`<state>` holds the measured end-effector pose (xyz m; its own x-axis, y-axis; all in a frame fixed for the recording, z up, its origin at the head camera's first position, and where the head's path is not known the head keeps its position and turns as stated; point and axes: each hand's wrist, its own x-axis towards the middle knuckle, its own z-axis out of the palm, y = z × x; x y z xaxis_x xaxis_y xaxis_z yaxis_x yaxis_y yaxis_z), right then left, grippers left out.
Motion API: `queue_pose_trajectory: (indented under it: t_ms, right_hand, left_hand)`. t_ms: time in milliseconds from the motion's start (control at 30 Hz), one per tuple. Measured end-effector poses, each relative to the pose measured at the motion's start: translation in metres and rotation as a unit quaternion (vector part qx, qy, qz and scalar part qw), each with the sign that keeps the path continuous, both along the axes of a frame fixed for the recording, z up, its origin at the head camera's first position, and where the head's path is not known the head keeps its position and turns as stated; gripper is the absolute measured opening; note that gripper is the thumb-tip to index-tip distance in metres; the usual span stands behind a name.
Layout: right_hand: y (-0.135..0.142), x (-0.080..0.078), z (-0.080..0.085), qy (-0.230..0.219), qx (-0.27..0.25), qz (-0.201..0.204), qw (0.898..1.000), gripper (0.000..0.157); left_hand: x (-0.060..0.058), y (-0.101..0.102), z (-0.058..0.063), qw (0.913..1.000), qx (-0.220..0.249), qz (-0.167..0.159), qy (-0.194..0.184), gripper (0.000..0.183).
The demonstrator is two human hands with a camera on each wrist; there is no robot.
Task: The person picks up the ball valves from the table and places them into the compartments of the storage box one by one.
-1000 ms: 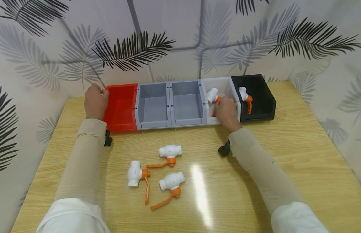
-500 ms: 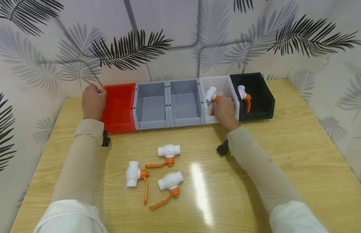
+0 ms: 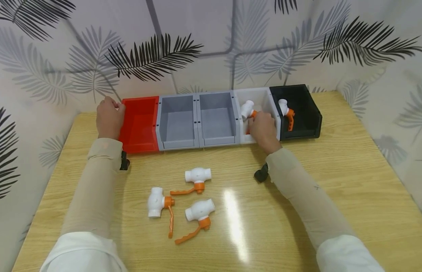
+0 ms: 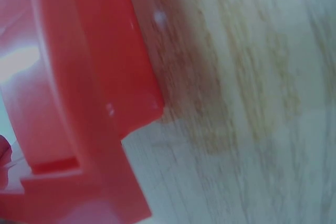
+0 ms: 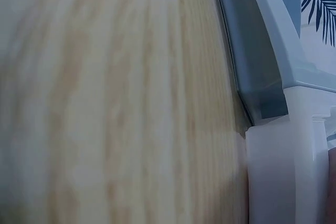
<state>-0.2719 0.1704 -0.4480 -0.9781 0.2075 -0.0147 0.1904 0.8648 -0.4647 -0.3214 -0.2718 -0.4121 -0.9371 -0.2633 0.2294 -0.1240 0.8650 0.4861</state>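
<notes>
At the far left, my left hand (image 3: pixel 110 118) grips the left rim of the red bin (image 3: pixel 140 124), fingers curled. That bin's rim fills the left of the left wrist view. My right hand (image 3: pixel 264 130) reaches down into the white bin (image 3: pixel 248 140), its curled fingers at a white ball valve (image 3: pixel 247 109) with orange parts. The hand hides most of the valve's handle; a bit of orange shows beside the fingers. In the right wrist view only a sliver of the hand shows past the white bin's wall. Another ball valve (image 3: pixel 287 112) lies in the black bin (image 3: pixel 302 133).
Two grey bins (image 3: pixel 179 144) stand between the red and white ones, in one row against the patterned wall covering (image 3: pixel 211 71). Three more ball valves, an upper one (image 3: pixel 198 175), a left one (image 3: pixel 156 203) and a lower one (image 3: pixel 200 210), lie on the wooden table (image 3: pixel 251 234).
The view shifts slightly. Both hands keep their places at the red and white bins, and the valves have not visibly moved.
</notes>
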Motion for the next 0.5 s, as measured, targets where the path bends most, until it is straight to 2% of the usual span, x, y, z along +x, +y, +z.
queue_pose_trajectory:
  t_ms: [100, 267, 400, 500]
  right_hand:
    - [0.002, -0.001, 0.0, 0.019, 0.011, 0.013, 1.0, 0.033]
    - [0.005, 0.001, -0.001, 0.056, 0.056, 0.059, 0.995, 0.035]
    - [0.004, 0.012, 0.006, 0.078, 0.08, 0.091, 0.99, 0.035]
    - [0.003, 0.027, 0.017, 0.101, 0.078, 0.116, 0.985, 0.031]
  left_hand:
    - [-0.002, -0.001, -0.002, 1.0, 0.003, -0.001, 0.0, 0.024]
    - [-0.003, -0.003, -0.005, 1.0, 0.004, -0.004, 0.002, 0.024]
    - [-0.003, -0.003, -0.005, 1.0, 0.004, -0.006, 0.0, 0.023]
    - [-0.002, -0.002, -0.002, 1.0, 0.008, -0.006, -0.002, 0.023]
